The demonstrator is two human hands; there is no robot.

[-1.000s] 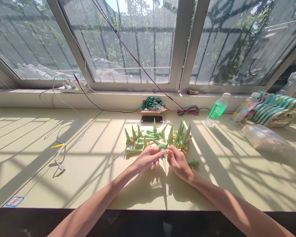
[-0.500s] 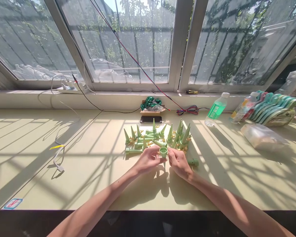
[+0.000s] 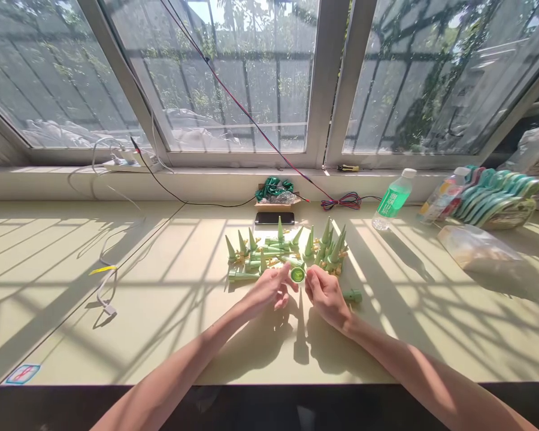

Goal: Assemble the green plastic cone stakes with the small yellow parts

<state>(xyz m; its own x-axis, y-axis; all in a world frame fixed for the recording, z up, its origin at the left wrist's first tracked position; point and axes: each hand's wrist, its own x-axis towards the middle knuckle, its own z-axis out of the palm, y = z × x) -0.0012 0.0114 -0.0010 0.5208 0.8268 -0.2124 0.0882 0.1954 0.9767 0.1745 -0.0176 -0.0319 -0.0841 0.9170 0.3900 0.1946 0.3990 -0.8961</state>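
Observation:
A light green hollow cone is held between my hands above the table, its round open end turned up toward me. My left hand has its fingers about the cone's left side, one near the rim and one below, the others loosely curled. On the right, my right hand pinches at the cone's side; its fingertips hide what lies between them. Just beyond stand and lie several similar green cones, some with small tan pieces at their bases. One green tube-shaped part lies beside my right wrist.
Behind the cones lie a black phone and a small box of green material. To the right are a bottle, a clear plastic bag and stacked teal items. A white cable crosses the table at left.
The cone has tilted so that its open end faces me more directly. My left hand's fingers have shifted and loosened around it; my right hand has hardly moved.

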